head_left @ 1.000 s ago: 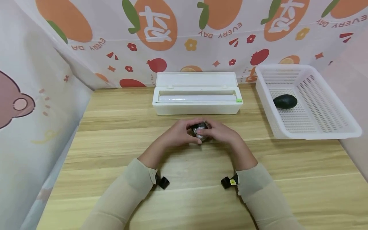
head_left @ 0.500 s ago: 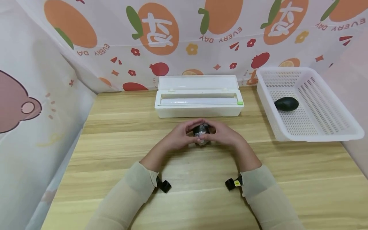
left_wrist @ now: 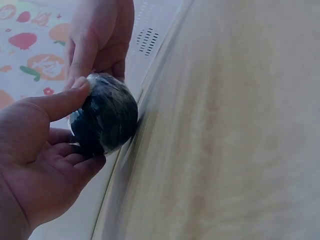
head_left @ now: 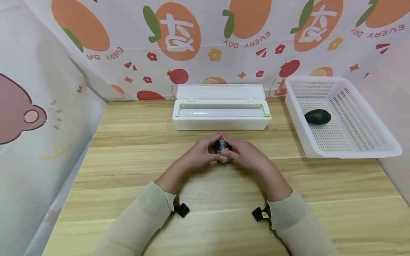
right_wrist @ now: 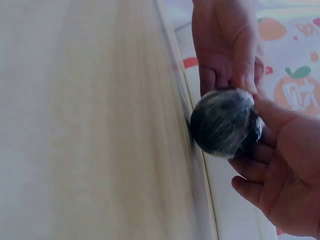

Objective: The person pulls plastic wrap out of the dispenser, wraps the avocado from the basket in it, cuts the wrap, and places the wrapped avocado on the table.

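A dark green avocado (head_left: 222,145) wrapped in clear cling film is held between my two hands, close to the wooden table. From its left side my left hand (head_left: 201,153) grips it, thumb on the near side and fingers behind. My right hand (head_left: 247,153) holds the opposite side, and the two thumbs meet at the front. In the left wrist view the film on the avocado (left_wrist: 107,114) looks creased and shiny. The right wrist view shows the film bunched over the rounded avocado (right_wrist: 225,122). Fingers cover part of it.
Behind the hands stands a white cling film box (head_left: 221,123), lid raised, with a film roll (head_left: 221,112) inside and a green slider at its right end. To the right, a white plastic basket (head_left: 358,153) holds another dark green avocado (head_left: 317,116). A fruit-printed cloth hangs behind.
The fingers have shifted around the wrapped avocado. The right thumb has slid down toward the left thumb, and the fingertips now meet at the far side. The head view has tilted slightly.
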Motion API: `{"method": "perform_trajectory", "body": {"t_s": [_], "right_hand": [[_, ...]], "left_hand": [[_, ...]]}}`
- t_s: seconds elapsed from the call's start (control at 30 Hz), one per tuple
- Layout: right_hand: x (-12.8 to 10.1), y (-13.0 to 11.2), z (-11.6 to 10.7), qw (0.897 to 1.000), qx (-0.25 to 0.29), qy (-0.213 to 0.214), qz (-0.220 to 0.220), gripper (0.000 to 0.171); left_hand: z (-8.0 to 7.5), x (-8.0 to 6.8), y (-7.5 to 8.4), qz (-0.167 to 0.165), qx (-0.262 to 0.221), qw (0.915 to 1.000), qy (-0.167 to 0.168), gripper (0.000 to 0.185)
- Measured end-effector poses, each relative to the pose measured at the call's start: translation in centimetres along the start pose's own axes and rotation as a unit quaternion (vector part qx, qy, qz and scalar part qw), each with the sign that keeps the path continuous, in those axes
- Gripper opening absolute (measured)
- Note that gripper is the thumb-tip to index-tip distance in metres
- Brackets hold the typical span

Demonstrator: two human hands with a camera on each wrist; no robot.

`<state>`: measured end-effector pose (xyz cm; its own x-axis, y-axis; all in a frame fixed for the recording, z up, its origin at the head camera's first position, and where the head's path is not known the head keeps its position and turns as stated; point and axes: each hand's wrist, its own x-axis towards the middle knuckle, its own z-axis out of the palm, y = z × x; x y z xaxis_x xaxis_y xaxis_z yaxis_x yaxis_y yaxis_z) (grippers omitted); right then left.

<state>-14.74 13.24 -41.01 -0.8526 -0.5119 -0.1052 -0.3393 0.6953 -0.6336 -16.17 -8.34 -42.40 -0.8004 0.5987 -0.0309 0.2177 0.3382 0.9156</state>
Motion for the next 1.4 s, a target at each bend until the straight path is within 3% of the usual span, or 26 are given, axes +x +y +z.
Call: {"method": "perform_trajectory", "body": {"t_s": [0.2,0.4,0.53,0.67,0.83,0.97,1.2,1.4], "right_hand": [[-0.6,-0.8,0.1,0.998,-0.034,0.038,0.029,0.065],[-0.8,-0.9,-0.1,0.993,-0.056,0.092,0.048,0.058],[-0.7,-0.7,0.1,0.993,-0.046,0.107,0.024,0.056],[-0.8,-0.5,0.4,0.993,-0.044,0.111,0.012,0.057],[-0.8,-0.3,-0.3,0.996,-0.009,0.090,0.027,0.064],[-0.7,0.3,-0.8,0.998,0.039,0.050,0.029,0.068],[-0.3,-0.8,0.1,1.000,0.011,0.020,0.002,0.055],[-0.6,-1.1,0.1,0.994,0.105,-0.015,0.026,0.064]], "left_hand": [[0.8,-0.4,0.7,-0.009,0.049,0.9985,0.021,0.075],[1.1,-0.9,1.2,-0.025,0.129,0.9901,0.050,0.061],[0.9,-1.0,1.1,-0.029,0.107,0.9914,0.069,0.072],[0.7,-1.2,0.7,-0.005,0.103,0.9936,0.046,0.085],[0.3,-1.1,0.7,0.025,0.131,0.9911,0.001,0.073],[0.2,-1.0,0.8,0.027,0.129,0.9913,-0.010,0.072],[0.8,-1.4,1.3,-0.014,0.118,0.9910,-0.061,0.074],[0.7,-1.6,1.3,-0.048,0.076,0.9942,-0.060,0.073]]}}
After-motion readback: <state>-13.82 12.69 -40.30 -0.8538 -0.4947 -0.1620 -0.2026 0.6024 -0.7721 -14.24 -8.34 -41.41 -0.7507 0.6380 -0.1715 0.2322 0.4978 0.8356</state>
